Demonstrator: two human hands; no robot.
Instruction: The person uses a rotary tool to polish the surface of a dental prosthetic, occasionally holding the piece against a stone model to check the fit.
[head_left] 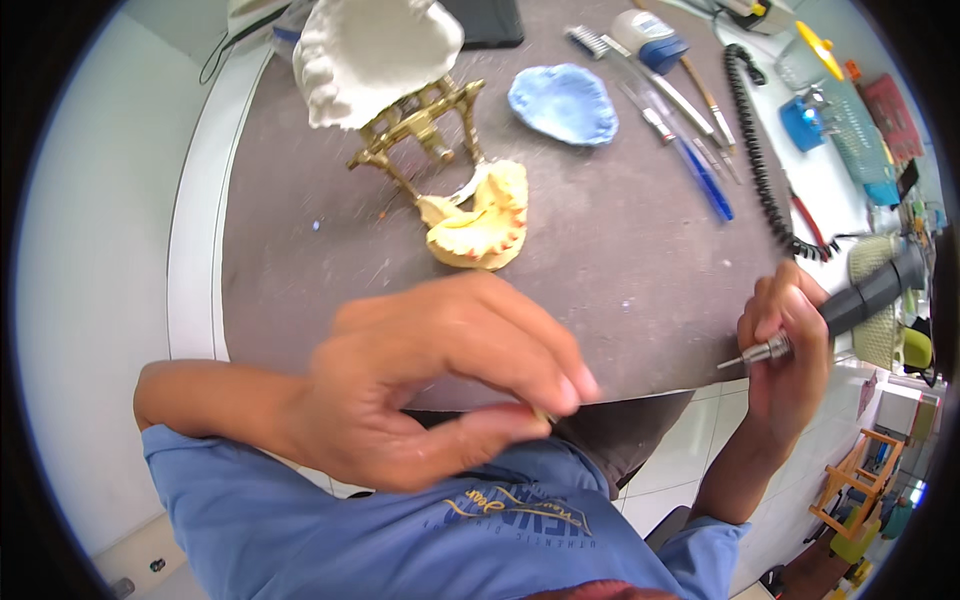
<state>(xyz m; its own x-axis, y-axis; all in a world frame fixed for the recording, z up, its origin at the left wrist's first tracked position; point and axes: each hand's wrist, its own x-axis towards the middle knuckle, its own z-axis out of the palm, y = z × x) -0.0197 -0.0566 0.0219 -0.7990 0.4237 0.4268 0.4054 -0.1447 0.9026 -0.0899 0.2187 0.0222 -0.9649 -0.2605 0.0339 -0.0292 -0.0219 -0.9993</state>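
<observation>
My left hand (440,350) is pinched at the near edge of the table, thumb against fingertips. Only a tiny yellowish bit shows between them, too small and blurred to name. In my right hand (790,345) is a dark rotary handpiece (870,298) with a metal nose and a thin bur (731,363) pointing left. Beyond my left hand lies a yellow plaster dental cast (480,225), joined to a brass articulator (425,125). A white plaster dental cast (375,60) sits at the articulator's far end.
A light blue moulded dental plate (565,103) lies beyond the yellow cast. To its right are a toothbrush (588,40), a blue pen (705,180), several slim tools and a white-and-blue bottle (650,42). A coiled black cord (765,150) runs along the table's right side.
</observation>
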